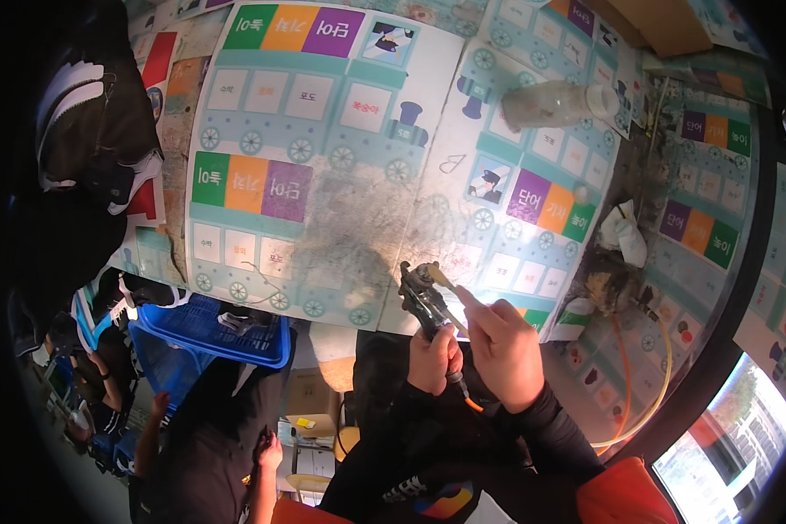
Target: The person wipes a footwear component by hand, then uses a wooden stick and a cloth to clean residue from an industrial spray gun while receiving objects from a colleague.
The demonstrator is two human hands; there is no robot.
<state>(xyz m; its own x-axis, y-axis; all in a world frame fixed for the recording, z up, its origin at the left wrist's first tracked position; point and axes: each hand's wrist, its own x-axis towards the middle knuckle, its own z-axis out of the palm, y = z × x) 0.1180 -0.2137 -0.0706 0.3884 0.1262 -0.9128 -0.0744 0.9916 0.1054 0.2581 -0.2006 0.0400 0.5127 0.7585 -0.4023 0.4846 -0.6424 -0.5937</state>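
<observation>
Cleaning step, near table edge.
My left hand (434,358) grips dark metal spray gun (424,297); right hand (502,349) fingers pinch thin wooden stick (441,278) at nozzle.

Teal train-print sheets (323,166) covering table

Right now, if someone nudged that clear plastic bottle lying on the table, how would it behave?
The bottle lies on its side on the table, so it would probably roll. It looks see-through and mostly empty, so likely light and easy to push. Its thin plastic would probably dent rather than break.
</observation>
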